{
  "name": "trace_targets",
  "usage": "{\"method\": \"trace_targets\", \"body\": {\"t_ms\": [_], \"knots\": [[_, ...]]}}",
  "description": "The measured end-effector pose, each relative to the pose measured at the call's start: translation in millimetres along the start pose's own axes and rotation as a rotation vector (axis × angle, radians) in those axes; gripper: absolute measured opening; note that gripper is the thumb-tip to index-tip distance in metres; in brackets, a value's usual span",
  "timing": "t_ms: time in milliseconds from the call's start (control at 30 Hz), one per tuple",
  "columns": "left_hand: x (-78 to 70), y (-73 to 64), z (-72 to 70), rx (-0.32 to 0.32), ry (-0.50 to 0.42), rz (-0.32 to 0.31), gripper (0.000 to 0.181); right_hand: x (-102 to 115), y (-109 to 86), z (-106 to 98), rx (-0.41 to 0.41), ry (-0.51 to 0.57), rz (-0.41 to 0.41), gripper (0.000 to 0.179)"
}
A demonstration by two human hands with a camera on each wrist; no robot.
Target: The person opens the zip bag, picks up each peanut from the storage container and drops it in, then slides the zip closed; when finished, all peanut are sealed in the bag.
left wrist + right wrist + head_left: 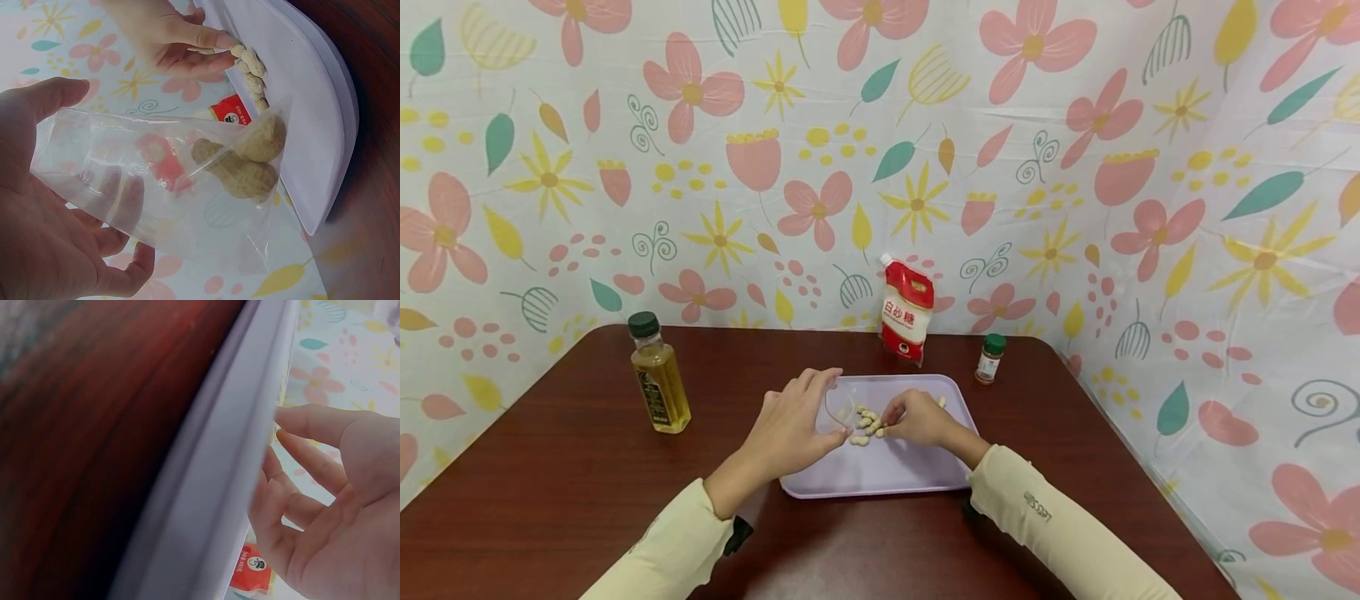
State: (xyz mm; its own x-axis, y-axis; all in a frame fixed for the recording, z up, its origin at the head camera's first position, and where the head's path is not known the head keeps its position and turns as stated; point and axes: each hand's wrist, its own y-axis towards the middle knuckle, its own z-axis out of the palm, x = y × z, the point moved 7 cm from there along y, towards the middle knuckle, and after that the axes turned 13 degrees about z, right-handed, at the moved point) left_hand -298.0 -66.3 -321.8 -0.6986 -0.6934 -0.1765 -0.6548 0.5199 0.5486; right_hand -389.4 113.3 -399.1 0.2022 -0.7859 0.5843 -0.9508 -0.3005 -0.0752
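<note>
My left hand (792, 423) holds a clear plastic bag (169, 219) by its mouth, thumb on one side and fingers on the other. Inside the bag's lower end lie peanuts (244, 175) in their shells. On the lilac tray (880, 477), just right of the bag, is a small pile of unshelled peanuts (867, 423). My right hand (919, 419) reaches down to that pile and pinches a peanut (237, 51) between thumb and fingertips. In the right wrist view, the tray's rim partly hides those fingertips.
An oil bottle (659, 375) with a dark green cap stands on the left of the brown table (550, 467). Behind the tray are a red and white sugar pouch (906, 312) and a small green-capped jar (990, 360). A floral cloth (820, 275) hangs behind.
</note>
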Motion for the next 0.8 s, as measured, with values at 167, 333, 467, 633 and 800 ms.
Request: {"method": "trace_targets", "body": {"t_ms": [167, 333, 467, 633, 800], "knots": [[0.2, 0.1, -1.0, -0.003, 0.000, 0.000, 0.075, -1.0, 1.7, 1.6, 0.005, -0.025, 0.002, 0.006], [0.7, -1.0, -0.7, -0.004, -0.005, -0.003, 0.075, -2.1, 1.9, 3.2, 0.014, -0.039, -0.010, 0.006], [0.9, -1.5, 0.6, -0.005, -0.003, -0.005, 0.074, -2.8, 1.3, 3.6, 0.015, -0.036, -0.009, 0.005], [1.0, -2.1, 2.0, 0.000, -0.010, -0.005, 0.075, -1.5, -1.0, 3.0, -0.007, -0.030, -0.019, 0.005], [0.6, -2.6, 1.6, -0.003, -0.011, -0.001, 0.075, 1.4, -3.8, -0.5, -0.036, -0.017, -0.058, 0.005]]}}
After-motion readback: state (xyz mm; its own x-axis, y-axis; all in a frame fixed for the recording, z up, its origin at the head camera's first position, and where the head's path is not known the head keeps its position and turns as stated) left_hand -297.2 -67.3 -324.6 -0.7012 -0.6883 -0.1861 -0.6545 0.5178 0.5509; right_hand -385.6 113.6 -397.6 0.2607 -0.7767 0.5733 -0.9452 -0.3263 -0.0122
